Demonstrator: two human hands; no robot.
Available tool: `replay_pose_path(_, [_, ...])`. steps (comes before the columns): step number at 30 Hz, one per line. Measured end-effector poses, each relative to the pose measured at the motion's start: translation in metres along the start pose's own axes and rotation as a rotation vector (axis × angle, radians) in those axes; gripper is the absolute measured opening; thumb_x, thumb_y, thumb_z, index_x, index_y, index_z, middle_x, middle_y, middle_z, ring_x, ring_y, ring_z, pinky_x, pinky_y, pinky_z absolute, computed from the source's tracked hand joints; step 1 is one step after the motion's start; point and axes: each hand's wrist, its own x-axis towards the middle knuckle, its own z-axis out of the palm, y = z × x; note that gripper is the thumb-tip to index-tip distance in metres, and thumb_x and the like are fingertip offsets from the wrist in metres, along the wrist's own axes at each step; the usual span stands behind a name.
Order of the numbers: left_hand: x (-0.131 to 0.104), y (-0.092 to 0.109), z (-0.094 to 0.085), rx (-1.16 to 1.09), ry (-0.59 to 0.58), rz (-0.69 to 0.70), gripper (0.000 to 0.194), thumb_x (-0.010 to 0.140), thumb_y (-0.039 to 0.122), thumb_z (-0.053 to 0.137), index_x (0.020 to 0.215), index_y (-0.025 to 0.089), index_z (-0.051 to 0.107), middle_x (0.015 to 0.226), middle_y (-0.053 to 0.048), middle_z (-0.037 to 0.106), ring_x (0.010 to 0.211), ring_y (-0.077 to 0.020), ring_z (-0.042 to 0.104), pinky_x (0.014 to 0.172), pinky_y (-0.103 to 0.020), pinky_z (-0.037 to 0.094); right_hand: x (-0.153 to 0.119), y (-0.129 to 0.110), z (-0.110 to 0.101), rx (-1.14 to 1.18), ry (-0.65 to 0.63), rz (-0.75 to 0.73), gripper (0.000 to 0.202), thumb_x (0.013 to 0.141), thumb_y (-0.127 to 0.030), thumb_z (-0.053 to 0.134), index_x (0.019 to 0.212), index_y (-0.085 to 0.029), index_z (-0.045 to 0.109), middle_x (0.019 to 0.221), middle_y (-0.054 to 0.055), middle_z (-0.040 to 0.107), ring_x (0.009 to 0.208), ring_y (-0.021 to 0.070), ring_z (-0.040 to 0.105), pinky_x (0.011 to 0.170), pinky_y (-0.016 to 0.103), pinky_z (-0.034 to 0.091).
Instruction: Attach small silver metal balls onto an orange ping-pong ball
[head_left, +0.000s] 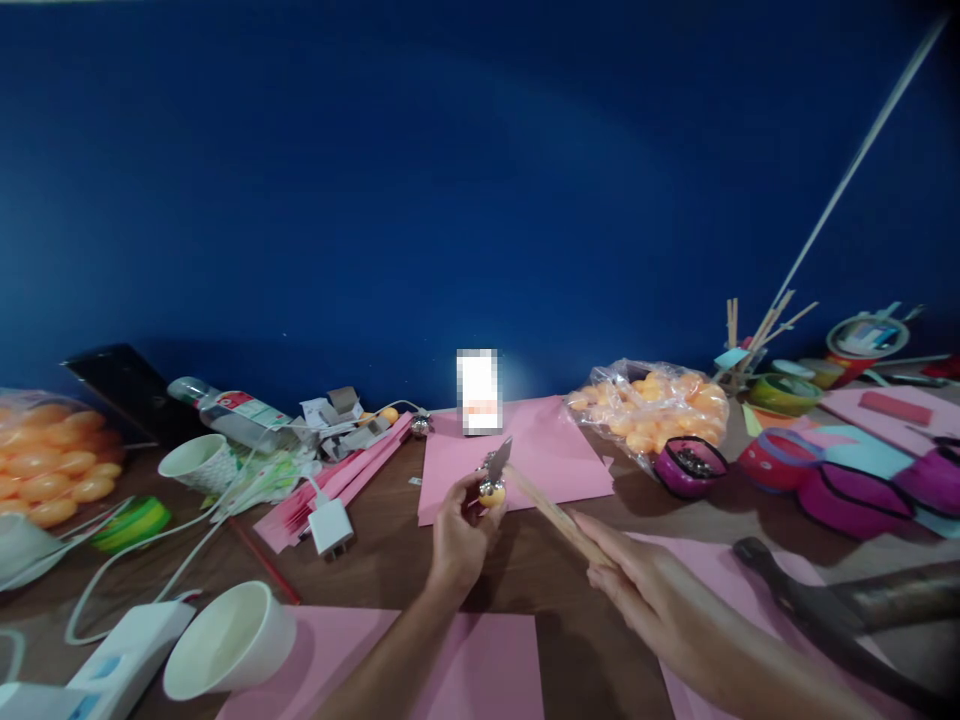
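My left hand [459, 540] is closed, fingers pinching a small yellow-orange ball with shiny silver beads [492, 492] above the dark table. A pointed grey metal blade [500, 457] rises beside the beads; what it is fixed to is unclear. To the right, my right hand [637, 575] grips a flat wooden stick [561, 525]. Its far end reaches up to the blade and beads, and I cannot tell whether stick and blade are one piece. Beyond both hands lie pink paper sheets [547, 445], with a blurred-out white rectangle [480, 388] standing at their back edge.
At right are a bag of orange balls [667, 400], a purple bowl of small metal pieces [691, 466] and a hammer [817, 610]. At left are a paper cup [232, 640], a white charger [330, 527], cables, a power strip [127, 660] and a clear bottle [232, 412].
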Motion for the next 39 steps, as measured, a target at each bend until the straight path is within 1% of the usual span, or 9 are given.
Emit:
replay_pose_path(8, [0.002,-0.003,-0.003,0.076,0.046,0.113,0.037,0.062,0.02,0.066,0.098,0.018,0.059,0.102,-0.008,0.06,0.093,-0.0179,0.057,0.081,-0.03,0.047,-0.001,0.001,0.0,0.002,0.025,0.009,0.041,0.086,-0.022,0.035,0.126,-0.022,0.041,0.121,0.006,0.053,0.105,0.0186,0.053,0.086,0.03,0.045])
replay_pose_path(11, [0.003,-0.002,-0.002,0.06,0.035,0.109,0.036,0.062,0.019,0.066,0.097,0.017,0.059,0.104,-0.008,0.059,0.094,-0.018,0.057,0.082,-0.031,0.046,-0.001,-0.001,-0.003,-0.009,-0.016,-0.01,0.041,0.085,-0.019,0.036,0.125,-0.023,0.042,0.114,0.004,0.058,0.101,0.0177,0.056,0.083,0.028,0.047])
replay_pose_path(14, [0.002,-0.003,-0.002,0.047,0.045,0.093,0.04,0.061,0.018,0.067,0.099,0.018,0.056,0.104,-0.008,0.058,0.094,-0.0176,0.057,0.08,-0.03,0.047,-0.001,-0.004,-0.003,0.003,0.012,0.007,0.042,0.086,-0.02,0.035,0.127,-0.023,0.039,0.113,0.005,0.059,0.097,0.0161,0.058,0.081,0.025,0.047])
replay_pose_path(20, [0.003,-0.011,-0.004,0.068,0.057,0.128,0.035,0.062,0.016,0.065,0.095,0.018,0.053,0.097,-0.006,0.058,0.091,-0.0161,0.057,0.078,-0.029,0.047,-0.002,0.0,0.0,0.039,0.004,0.034,0.039,0.087,-0.024,0.036,0.125,-0.023,0.043,0.111,0.006,0.06,0.099,0.0184,0.057,0.082,0.028,0.047])
replay_pose_path(25, [0.004,-0.007,-0.002,-0.001,0.0,0.06,0.039,0.062,0.017,0.066,0.098,0.019,0.053,0.091,-0.004,0.061,0.079,-0.0128,0.059,0.071,-0.024,0.047,-0.004,0.004,-0.004,0.034,0.048,0.081,0.04,0.088,-0.031,0.034,0.127,-0.023,0.04,0.107,0.006,0.061,0.092,0.0161,0.06,0.078,0.024,0.048])
replay_pose_path(29, [0.002,0.003,-0.001,-0.08,-0.028,0.005,0.043,0.06,0.02,0.068,0.101,0.02,0.053,0.093,-0.004,0.062,0.079,-0.0127,0.06,0.072,-0.024,0.046,-0.004,0.003,-0.005,0.042,0.044,0.048,0.039,0.088,-0.03,0.036,0.126,-0.022,0.041,0.118,0.007,0.055,0.1,0.0169,0.056,0.084,0.025,0.045])
replay_pose_path(34, [0.003,0.003,-0.001,-0.111,-0.022,0.029,0.035,0.063,0.022,0.066,0.096,0.018,0.055,0.088,-0.004,0.064,0.082,-0.0139,0.06,0.076,-0.025,0.045,-0.002,-0.001,-0.001,0.051,0.031,0.075,0.04,0.088,-0.028,0.035,0.127,-0.023,0.039,0.109,0.006,0.06,0.095,0.0169,0.059,0.081,0.026,0.047])
replay_pose_path(37, [0.004,0.001,-0.001,-0.127,-0.015,-0.001,0.044,0.064,0.02,0.066,0.106,0.02,0.051,0.098,-0.005,0.063,0.086,-0.0147,0.061,0.076,-0.025,0.046,-0.002,-0.002,0.003,0.051,0.027,0.048,0.038,0.086,-0.025,0.037,0.124,-0.024,0.044,0.112,0.005,0.059,0.1,0.0176,0.056,0.083,0.026,0.046])
replay_pose_path(39, [0.004,0.001,-0.001,-0.122,-0.007,-0.029,0.05,0.064,0.019,0.065,0.112,0.02,0.048,0.103,-0.006,0.062,0.088,-0.0156,0.061,0.075,-0.026,0.046,-0.002,0.0,0.004,0.059,0.02,0.054,0.038,0.086,-0.026,0.036,0.123,-0.023,0.044,0.109,0.006,0.06,0.096,0.0178,0.058,0.081,0.026,0.046])
